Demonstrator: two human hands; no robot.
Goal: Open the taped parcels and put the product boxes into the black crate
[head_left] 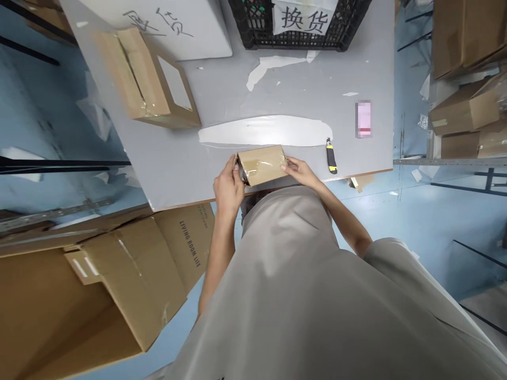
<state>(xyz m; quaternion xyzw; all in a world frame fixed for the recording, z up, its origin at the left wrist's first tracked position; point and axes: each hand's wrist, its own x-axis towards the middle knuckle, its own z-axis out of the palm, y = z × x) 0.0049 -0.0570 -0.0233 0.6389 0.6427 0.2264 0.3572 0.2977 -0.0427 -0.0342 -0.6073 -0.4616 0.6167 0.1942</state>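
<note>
A small brown cardboard box (266, 164) with clear tape across its face is held between my two hands at the table's front edge. My left hand (230, 184) grips its left end, where a dark gap shows along the edge; what lies inside cannot be made out. At the opposite end, my right hand (298, 171) pinches the corner with thumb and fingers. A black and yellow utility knife (331, 157) lies on the table to the right of the box. Just behind the box is a long white patch (265, 131) on the tabletop.
A taller taped carton (180, 113) stands at the left, before a white box (190, 31) with handwriting. A black plastic crate (293, 42) with a paper sign sits at the back. A pink item (364, 119) lies right. A large open carton (138, 264) is below left.
</note>
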